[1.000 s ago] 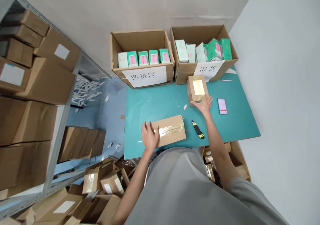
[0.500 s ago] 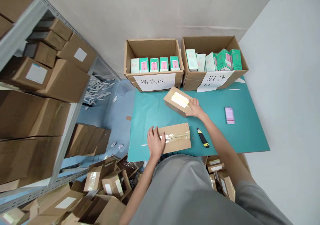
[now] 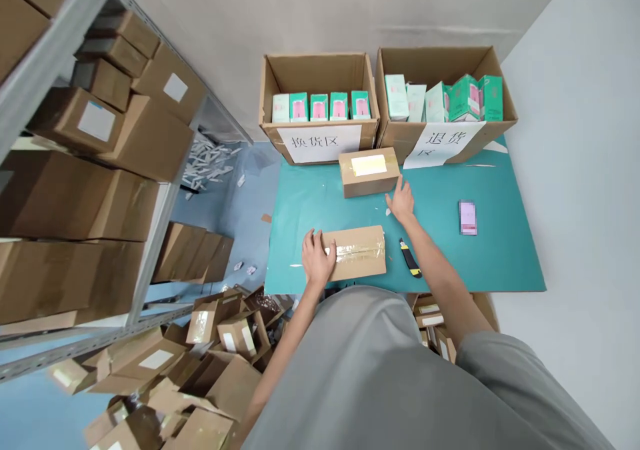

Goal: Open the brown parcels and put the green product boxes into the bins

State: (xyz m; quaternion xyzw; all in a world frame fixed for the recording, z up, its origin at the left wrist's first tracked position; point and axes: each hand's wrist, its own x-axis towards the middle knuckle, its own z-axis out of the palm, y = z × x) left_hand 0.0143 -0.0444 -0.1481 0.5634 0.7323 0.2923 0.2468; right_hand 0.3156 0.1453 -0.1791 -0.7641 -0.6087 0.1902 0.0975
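Note:
A taped cardboard box [image 3: 359, 263] lies near the front edge of the teal table, clear tape running along its top. My left hand [image 3: 319, 258] grips its left end, thumb on top. Farther back sits a second cardboard box [image 3: 371, 182] with a white and yellow label, close to the sign-fronted cartons. Just off its right corner is my right hand [image 3: 401, 200], open with fingers apart and holding nothing. Between the taped box and my right forearm lies a black and yellow utility knife [image 3: 410, 259].
Two open cartons, the left carton [image 3: 270, 133] and the right carton [image 3: 501, 135], hold green and white packages at the back. A phone with a blurred screen [image 3: 468, 217] lies on the right of the table [image 3: 500, 263]. Box-filled shelving [image 3: 173, 210] stands left; opened boxes [image 3: 230, 387] pile below.
The labelled box has been set back and turned straighter, and my right hand has let go of it. My left hand stays on the taped box. The view has shifted slightly.

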